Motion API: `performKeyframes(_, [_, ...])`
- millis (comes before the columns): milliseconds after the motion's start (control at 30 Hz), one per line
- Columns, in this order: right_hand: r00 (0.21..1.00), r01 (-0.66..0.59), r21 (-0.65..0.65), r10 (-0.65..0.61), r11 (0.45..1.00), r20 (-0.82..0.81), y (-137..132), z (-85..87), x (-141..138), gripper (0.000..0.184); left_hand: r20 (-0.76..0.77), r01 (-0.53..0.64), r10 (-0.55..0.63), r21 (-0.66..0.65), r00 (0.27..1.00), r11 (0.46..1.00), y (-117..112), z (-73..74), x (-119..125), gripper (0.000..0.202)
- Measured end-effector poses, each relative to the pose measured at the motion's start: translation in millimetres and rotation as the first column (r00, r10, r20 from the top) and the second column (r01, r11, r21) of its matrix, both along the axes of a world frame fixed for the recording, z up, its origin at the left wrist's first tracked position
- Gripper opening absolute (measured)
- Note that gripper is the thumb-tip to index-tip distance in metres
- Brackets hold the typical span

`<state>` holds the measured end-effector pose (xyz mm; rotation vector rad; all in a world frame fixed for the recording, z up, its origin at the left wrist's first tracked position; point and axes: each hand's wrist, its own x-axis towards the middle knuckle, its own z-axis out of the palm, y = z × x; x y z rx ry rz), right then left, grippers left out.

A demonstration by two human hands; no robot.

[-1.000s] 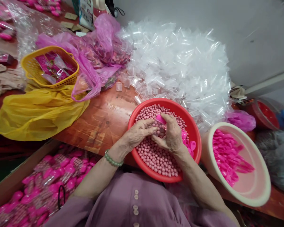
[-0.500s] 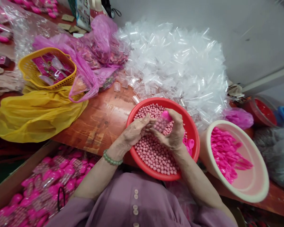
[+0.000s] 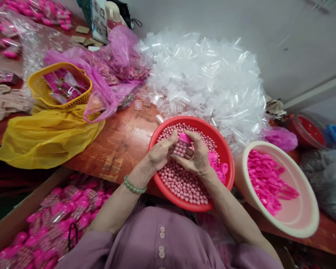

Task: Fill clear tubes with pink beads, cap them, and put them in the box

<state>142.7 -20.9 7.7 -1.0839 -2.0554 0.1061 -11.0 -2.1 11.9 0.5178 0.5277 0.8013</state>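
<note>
A small clear container (image 3: 180,148) filled with pink beads and topped with a bright pink cap is held between my hands. My left hand (image 3: 162,151) grips its left side, the thumb up near the cap. From the right, my right hand (image 3: 197,155) has its fingers curled around the cap and the lower end. Both hands are above a red basin (image 3: 232,175) of loose pink beads (image 3: 182,183). Several bright pink plastic pieces (image 3: 220,170) lie at the basin's right inner side.
Behind the basin rises a big heap of clear plastic tubes (image 3: 207,78). To the right stands a cream tub (image 3: 308,209) with pink plastic parts. At left are a yellow basket (image 3: 42,87) and a yellow bag (image 3: 47,138). Filled pink-capped containers (image 3: 64,213) lie below the table edge.
The container has turned more upright and moved slightly left and lower. My right hand has shifted left with it, and my left thumb now lies beside the cap.
</note>
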Motion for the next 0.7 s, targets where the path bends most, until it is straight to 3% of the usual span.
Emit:
performKeyframes(133, [1.000,-0.022,0.002,0.022,1.000,0.000,-0.8,1.4,2.2,0.070,-0.058,0.087,-0.089,-0.028,0.994,0.996,3.9,10.9,3.1,0.055])
performKeyframes(367, [0.995,-0.045,0.039,0.041,0.998,0.091,-5.9,6.6,1.7,0.066,-0.255,-0.022,0.004,-0.070,0.967,0.997,-3.0,23.2,19.9,0.054])
performKeyframes(567, [0.990,-0.053,0.148,0.033,0.987,0.137,-15.5,8.7,1.0,0.065,-0.449,-0.230,0.215,0.023,0.867,0.973,-21.3,32.1,30.9,0.035])
performKeyframes(700, [0.980,-0.129,0.195,0.095,0.972,0.174,-28.4,13.0,-14.8,0.067,-0.476,-0.407,0.483,0.260,0.735,0.876,-34.7,21.9,18.5,0.023])
